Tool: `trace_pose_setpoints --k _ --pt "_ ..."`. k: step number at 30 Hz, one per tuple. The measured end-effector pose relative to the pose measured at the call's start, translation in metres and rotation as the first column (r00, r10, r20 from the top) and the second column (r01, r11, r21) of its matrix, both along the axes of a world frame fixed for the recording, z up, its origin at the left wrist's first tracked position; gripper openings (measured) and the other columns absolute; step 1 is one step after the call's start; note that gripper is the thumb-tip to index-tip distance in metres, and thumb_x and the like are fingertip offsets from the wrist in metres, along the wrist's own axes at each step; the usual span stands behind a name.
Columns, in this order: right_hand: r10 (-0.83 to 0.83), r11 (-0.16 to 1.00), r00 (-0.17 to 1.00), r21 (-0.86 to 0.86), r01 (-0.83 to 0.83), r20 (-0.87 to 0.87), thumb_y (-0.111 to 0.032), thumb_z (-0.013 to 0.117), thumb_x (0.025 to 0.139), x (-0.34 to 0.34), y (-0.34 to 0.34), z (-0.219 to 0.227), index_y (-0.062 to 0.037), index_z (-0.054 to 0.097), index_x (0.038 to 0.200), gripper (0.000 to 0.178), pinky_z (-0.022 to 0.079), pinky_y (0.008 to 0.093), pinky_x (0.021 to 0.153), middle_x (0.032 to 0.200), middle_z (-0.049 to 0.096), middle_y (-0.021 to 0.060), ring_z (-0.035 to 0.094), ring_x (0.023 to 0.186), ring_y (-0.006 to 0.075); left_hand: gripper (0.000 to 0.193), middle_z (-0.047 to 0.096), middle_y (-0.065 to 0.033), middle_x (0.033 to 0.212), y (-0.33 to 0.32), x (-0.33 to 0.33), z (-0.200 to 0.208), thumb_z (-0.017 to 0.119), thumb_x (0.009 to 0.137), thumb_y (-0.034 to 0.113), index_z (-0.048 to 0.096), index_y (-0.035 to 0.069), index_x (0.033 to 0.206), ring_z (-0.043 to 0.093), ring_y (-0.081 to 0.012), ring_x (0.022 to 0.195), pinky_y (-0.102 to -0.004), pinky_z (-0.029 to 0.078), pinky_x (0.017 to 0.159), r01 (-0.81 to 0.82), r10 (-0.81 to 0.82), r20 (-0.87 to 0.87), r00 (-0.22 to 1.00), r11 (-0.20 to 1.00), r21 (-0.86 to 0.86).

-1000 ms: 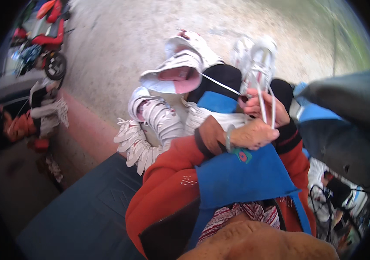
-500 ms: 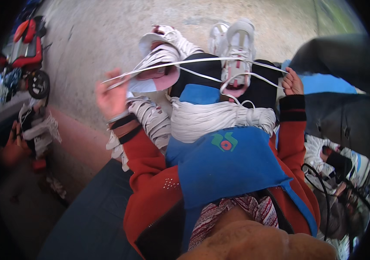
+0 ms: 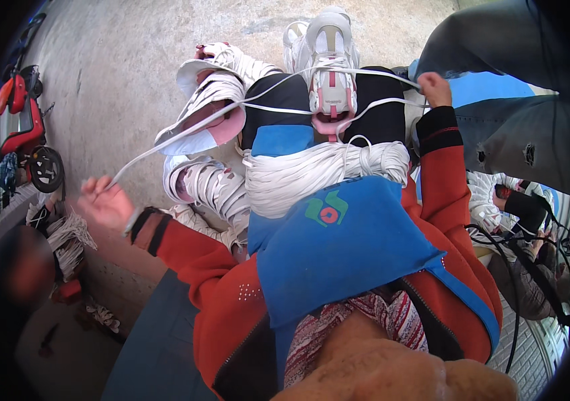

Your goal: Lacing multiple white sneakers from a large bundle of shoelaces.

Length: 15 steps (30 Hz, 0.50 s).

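Between my knees a white and pink sneaker [image 3: 332, 93] stands with its heel toward me. White shoelace [image 3: 176, 128] runs through its upper and out to both sides. My left hand [image 3: 106, 204], out at the far left, pinches one stretch of the lace, which slants tautly back toward the shoe. To the right of the sneaker, my right hand [image 3: 436, 89] is closed on the lace on that side. A thick bundle of white laces [image 3: 325, 175] lies across my lap, over a blue apron [image 3: 338, 247].
Stacked white and pink shoe uppers [image 3: 221, 117] lie beside my left leg, with more below them [image 3: 208, 187]. Another person's grey-trousered leg [image 3: 508, 137] is close on the right. A red scooter [image 3: 28, 134] stands far left. A blurred person [image 3: 28, 264] sits at left.
My left hand has swung outward to the left and toward me, drawing the lace into a long slant. My right hand still grips its lace. The whole view has shifted slightly.
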State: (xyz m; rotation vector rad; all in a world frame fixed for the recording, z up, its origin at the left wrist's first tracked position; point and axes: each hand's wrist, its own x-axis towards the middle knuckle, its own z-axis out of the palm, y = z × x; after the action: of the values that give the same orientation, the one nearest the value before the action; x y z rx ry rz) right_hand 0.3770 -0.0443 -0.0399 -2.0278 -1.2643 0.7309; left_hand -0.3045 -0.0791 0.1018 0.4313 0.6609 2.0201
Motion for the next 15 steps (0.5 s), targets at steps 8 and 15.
trace_pose_setpoints --k 8,15 --pt "0.481 0.86 0.871 0.137 -0.491 0.1 -0.024 0.053 0.086 -0.148 0.022 0.079 -0.0055 0.062 0.097 0.023 0.048 0.0353 0.069 0.087 0.058 0.0145 0.059 0.077 0.0299 0.026 0.063 -0.0107 0.093 0.056 0.279 -0.057 0.052 0.088 0.017 0.059 0.001 0.106 0.057 -0.0121 0.065 -0.0238 0.046 0.057 0.239 -0.508 -0.843 0.179 0.853 -0.464" --pt "0.615 0.714 0.711 0.142 -0.686 0.341 -0.01 0.055 0.082 -0.147 0.007 0.073 -0.007 0.059 0.092 0.011 0.047 0.0363 0.066 0.083 0.056 0.0102 0.058 0.076 0.0295 0.016 0.061 -0.0182 0.082 0.073 0.306 -0.089 0.06 0.079 0.008 0.06 0.001 0.092 0.061 -0.0341 0.073 -0.0374 0.049 0.064 0.269 -0.323 -0.912 -0.254 0.882 -0.388"
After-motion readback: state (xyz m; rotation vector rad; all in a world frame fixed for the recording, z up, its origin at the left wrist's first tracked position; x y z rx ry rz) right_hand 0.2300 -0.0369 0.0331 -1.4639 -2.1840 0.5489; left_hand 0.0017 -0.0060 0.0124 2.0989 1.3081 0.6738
